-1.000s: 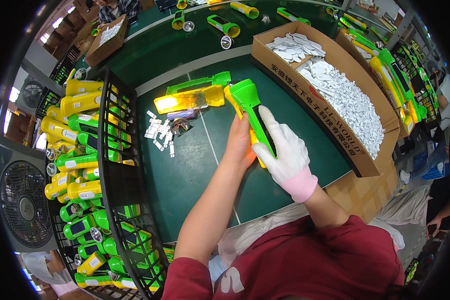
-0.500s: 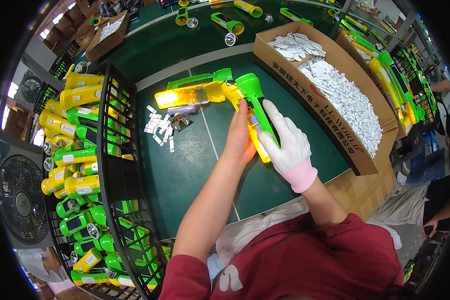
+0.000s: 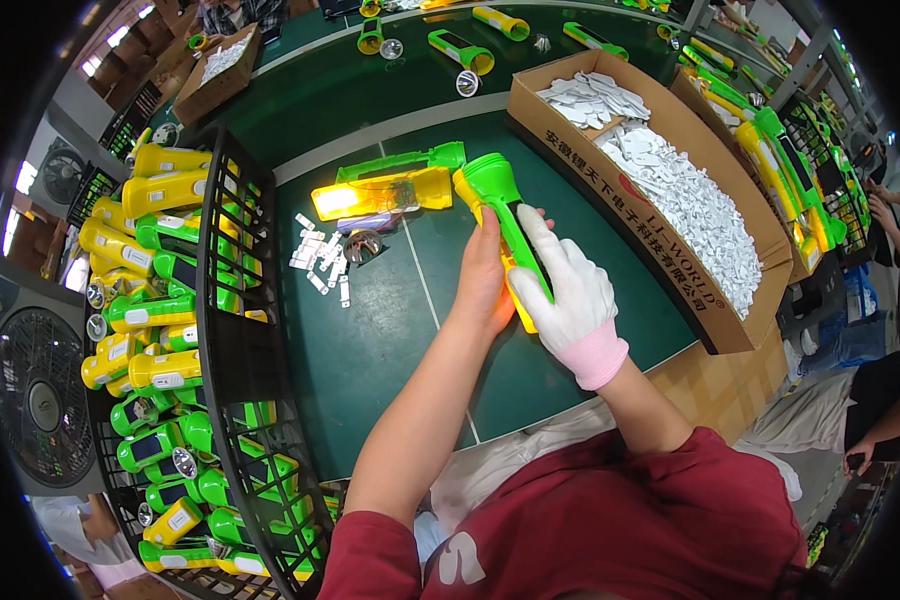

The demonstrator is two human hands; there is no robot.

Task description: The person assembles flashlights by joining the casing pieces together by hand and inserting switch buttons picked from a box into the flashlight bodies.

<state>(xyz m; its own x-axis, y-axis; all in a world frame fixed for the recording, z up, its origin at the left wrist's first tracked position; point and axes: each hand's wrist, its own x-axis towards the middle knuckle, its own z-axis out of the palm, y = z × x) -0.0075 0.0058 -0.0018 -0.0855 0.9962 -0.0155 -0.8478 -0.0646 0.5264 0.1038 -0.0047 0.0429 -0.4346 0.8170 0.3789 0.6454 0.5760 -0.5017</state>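
A green and yellow torch (image 3: 492,178) is held at a slant above the counter (image 3: 390,340), its flared head pointing up and away from the person, its green part lying along the yellow one. The bare left hand (image 3: 484,268) grasps it from the left side, thumb up along the casing. The right hand (image 3: 568,300), in a white glove with a pink cuff, is closed on it too, its fingers laid along the dark strip of the green part. Just left of the torch head, on the counter, lie a yellow shell (image 3: 400,190) and, behind it, a green shell (image 3: 410,162). Near these sit a shiny reflector (image 3: 363,246) and a scatter of small white pieces (image 3: 320,256). Further left, a black crate (image 3: 232,350) is heaped with torches (image 3: 165,190) (some yellow, some green), with a fan (image 3: 42,408) beyond. On the right, a cardboard box (image 3: 735,335) holds a thick spread of white parts (image 3: 685,190). Across the back, more torches and loose reflectors lie on a green surface (image 3: 370,92).
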